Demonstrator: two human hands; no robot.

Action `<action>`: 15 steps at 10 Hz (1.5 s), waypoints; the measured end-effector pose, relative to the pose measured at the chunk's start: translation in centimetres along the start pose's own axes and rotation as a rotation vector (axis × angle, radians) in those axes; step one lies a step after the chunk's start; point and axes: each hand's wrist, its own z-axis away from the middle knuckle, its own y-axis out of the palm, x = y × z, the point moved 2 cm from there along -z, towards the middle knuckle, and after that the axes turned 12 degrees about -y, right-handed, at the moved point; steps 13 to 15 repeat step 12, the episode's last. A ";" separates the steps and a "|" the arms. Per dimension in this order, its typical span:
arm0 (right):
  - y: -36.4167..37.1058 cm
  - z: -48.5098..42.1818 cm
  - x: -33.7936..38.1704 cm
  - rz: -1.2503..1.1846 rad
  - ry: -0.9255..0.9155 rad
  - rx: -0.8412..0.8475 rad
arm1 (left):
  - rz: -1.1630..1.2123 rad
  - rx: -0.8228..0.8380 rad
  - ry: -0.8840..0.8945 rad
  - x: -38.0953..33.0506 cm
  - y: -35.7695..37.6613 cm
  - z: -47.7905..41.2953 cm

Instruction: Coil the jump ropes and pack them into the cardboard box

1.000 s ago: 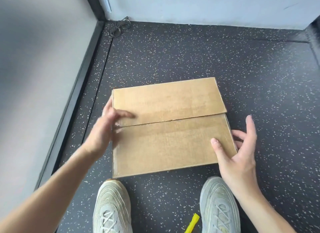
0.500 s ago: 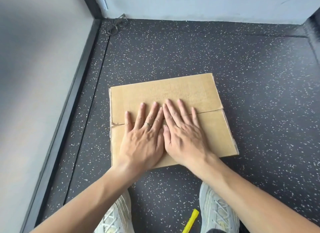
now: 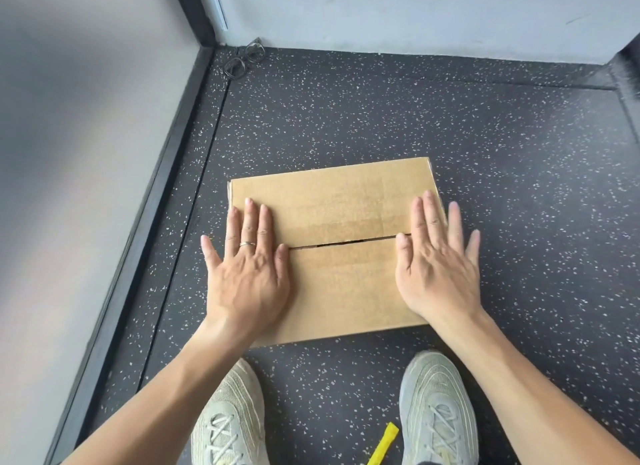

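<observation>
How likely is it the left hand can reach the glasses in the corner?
Probably yes: the left hand holds nothing, flat on the cardboard box, and only bare floor lies between. The glasses sit far off, so a lean seems needed.

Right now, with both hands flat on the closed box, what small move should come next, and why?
Probably press the flaps down near the middle: the left hand and right hand lie flat at the ends of the cardboard box, while the seam gapes slightly at its centre.

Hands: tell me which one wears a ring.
The left hand: a thin ring circles one of its fingers. The right hand shows none.
</observation>
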 end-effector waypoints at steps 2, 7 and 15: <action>-2.5 3.2 -0.6 -0.253 0.088 0.042 | 0.522 0.166 -0.142 2.4 -1.8 2.1; -4.2 -2.4 -2.4 -0.540 0.071 0.210 | 0.475 0.601 -0.040 -0.6 -5.6 -6.8; -9.9 -14.8 -1.6 -0.182 0.093 0.184 | 0.178 0.484 -0.018 -6.9 -11.1 -16.4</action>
